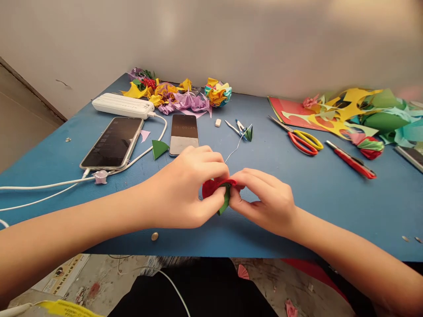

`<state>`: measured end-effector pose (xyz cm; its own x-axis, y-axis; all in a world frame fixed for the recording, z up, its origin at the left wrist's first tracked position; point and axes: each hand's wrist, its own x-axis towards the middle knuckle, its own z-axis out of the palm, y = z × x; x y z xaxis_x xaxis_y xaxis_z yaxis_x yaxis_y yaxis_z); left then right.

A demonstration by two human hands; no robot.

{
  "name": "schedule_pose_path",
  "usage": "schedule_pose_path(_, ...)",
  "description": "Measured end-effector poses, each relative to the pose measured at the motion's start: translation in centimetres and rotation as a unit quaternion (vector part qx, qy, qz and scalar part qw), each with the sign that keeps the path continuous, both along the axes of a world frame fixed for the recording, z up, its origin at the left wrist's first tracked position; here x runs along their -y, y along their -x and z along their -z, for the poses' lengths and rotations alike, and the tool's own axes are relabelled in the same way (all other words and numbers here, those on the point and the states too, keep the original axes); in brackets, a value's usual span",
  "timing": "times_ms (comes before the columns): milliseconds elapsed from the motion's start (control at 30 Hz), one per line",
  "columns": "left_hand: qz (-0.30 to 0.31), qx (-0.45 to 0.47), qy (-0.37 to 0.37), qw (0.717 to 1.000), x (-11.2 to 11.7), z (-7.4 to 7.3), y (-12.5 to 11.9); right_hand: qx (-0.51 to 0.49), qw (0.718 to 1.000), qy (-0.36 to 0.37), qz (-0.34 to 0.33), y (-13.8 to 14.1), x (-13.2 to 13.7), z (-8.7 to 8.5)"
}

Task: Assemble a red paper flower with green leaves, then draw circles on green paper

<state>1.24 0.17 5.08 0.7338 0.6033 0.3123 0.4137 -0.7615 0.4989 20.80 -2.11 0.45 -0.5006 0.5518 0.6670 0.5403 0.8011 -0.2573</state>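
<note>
Between my hands, just above the front part of the blue table [264, 235], is a red and green paper flower [224, 203]. My left hand [194, 189] pinches it from the left, thumb on the green part and fingers over the red. From the right, my right hand [266, 198] grips its red edge between thumb and fingertips. A thin white wire [235, 150] rises behind the fingers toward a small dark green paper piece [248, 133]; where its lower end goes is hidden. Left of my left hand lies a green paper wedge [160, 149].
Two phones [114, 143], a white power bank [123, 105] and white cables lie at left. Paper flowers [191, 102] line the back. Scissors [299, 136], a red cutter knife [352, 160], an eraser [218, 123] and coloured paper scraps [350, 103] lie behind and to the right.
</note>
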Motion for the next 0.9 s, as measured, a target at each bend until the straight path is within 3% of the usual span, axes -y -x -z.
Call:
schedule_pose_path(133,0.05,0.009,0.005,0.999,-0.1,0.5,-0.1,-0.012,0.999,0.03,-0.039,0.0,0.1,-0.2)
schedule_pose_path(267,0.095,0.014,0.017,0.995,-0.1,0.8,-0.1,-0.041,0.984,0.153,-0.085,-0.5,-0.2,-1.2)
schedule_pose_path(467,0.143,-0.002,0.032,0.989,-0.1,0.6,0.1,-0.056,0.928,0.338,-0.144,-1.4,-1.1,-2.4)
schedule_pose_path(567,0.142,-0.006,0.034,0.989,0.0,0.6,0.2,-0.067,0.904,0.391,-0.16,-1.7,-1.4,-2.5)
schedule_pose_path(667,0.131,-0.009,0.03,0.991,0.0,0.6,0.3,-0.057,0.909,0.384,-0.15,-1.6,-1.2,-2.5)
schedule_pose_path(900,0.099,0.006,0.007,0.995,-0.1,1.0,0.1,-0.046,0.962,0.257,-0.083,-1.2,-0.4,-2.4)
